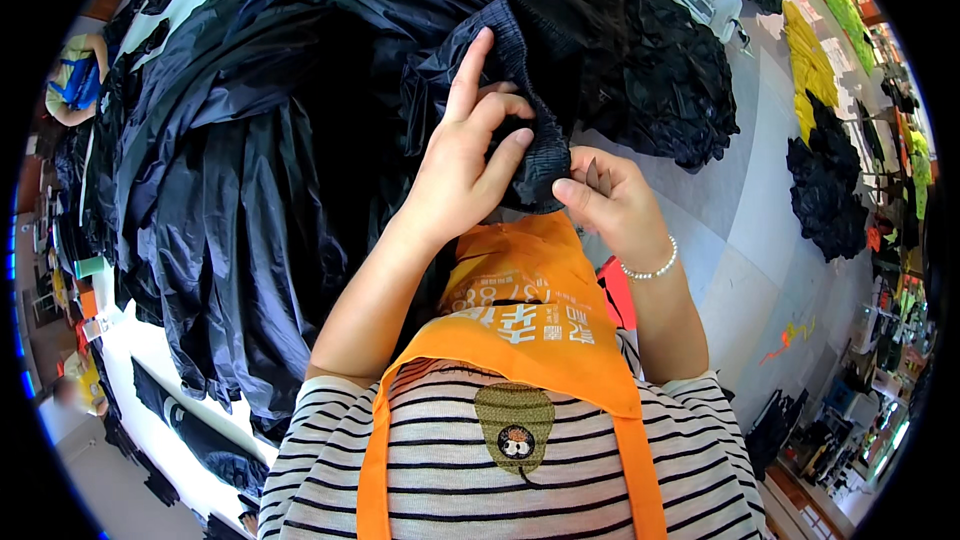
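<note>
Left hand (462, 165): closed on the ribbed cuff (535, 145) of a dark jacket (260, 140), index finger raised.
Right hand (610, 202): pinches the cuff's lower edge; a small tool (597, 176), possibly a thread snip, sits in the fingers.
Jacket location: heaped on the table (730, 230), cuff lifted before the orange apron (530, 320).
Progress: cuff under work; more dark garments (670, 80) remain piled beyond.

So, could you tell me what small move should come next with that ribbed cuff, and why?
Probably snip at the cuff edge: the left hand pinches the dark ribbed cuff taut, and the right hand holds small snips right beside it, blades nearly touching the fabric.
</note>
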Available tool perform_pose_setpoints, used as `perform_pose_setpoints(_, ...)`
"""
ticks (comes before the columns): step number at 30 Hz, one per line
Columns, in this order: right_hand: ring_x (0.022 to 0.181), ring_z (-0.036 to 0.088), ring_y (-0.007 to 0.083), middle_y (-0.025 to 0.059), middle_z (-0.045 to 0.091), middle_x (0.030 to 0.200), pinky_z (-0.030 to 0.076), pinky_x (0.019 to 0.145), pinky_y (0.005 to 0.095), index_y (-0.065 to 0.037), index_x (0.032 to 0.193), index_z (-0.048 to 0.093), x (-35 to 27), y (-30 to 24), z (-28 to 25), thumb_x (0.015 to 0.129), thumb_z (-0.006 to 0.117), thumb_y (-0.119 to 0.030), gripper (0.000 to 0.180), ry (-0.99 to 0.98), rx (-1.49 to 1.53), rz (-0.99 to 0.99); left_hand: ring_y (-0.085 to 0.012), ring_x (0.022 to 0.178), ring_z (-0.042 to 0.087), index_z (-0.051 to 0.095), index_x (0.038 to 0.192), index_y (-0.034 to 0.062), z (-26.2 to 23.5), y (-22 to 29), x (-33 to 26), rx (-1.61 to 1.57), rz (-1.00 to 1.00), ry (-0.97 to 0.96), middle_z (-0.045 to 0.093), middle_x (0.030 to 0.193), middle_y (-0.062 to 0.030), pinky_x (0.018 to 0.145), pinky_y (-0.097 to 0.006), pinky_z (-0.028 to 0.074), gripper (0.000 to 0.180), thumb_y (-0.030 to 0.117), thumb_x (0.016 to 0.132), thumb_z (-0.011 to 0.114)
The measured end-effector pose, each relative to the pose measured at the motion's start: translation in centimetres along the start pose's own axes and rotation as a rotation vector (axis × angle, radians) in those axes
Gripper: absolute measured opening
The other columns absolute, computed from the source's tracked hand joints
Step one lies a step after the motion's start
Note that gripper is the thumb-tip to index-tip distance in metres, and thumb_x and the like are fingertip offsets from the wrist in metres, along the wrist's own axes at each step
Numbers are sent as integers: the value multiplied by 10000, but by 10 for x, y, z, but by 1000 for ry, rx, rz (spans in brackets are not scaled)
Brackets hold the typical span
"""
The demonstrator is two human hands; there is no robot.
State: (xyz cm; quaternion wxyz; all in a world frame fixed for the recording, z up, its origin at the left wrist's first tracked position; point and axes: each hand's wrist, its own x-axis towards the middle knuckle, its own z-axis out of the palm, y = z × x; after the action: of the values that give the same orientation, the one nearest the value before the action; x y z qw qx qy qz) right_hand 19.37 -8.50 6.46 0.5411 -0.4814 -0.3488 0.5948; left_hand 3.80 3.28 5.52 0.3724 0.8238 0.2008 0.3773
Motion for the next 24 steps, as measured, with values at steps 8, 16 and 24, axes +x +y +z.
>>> perform_pose_setpoints(8,502,368,9,-56,505,711,302,448,187,-2,1176,564,0,27,3,906,601,-49,277,72,304,13,-285,1065,549,656,1053,-15,5,-1,-24,-122,-164,-45,472,1282,-165,945,-366,434,336,217,814,707)
perform_pose_setpoints(16,592,460,18,-7,570,776,359,511,167,-26,905,690,2,0,-6,787,744,-31,130,366,-661,-382,-200,818,622,683,969,-27,5,-5,-25,-279,-297,-34,653,903,-106,763,-283,489,161,48,828,695)
perform_pose_setpoints(24,627,528,62,42,577,836,416,558,202,15,866,646,5,-2,-7,805,695,12,78,189,-688,-350,-206,778,623,674,890,-20,8,-1,-28,-82,-218,-140,651,841,-92,720,-283,475,197,39,718,750)
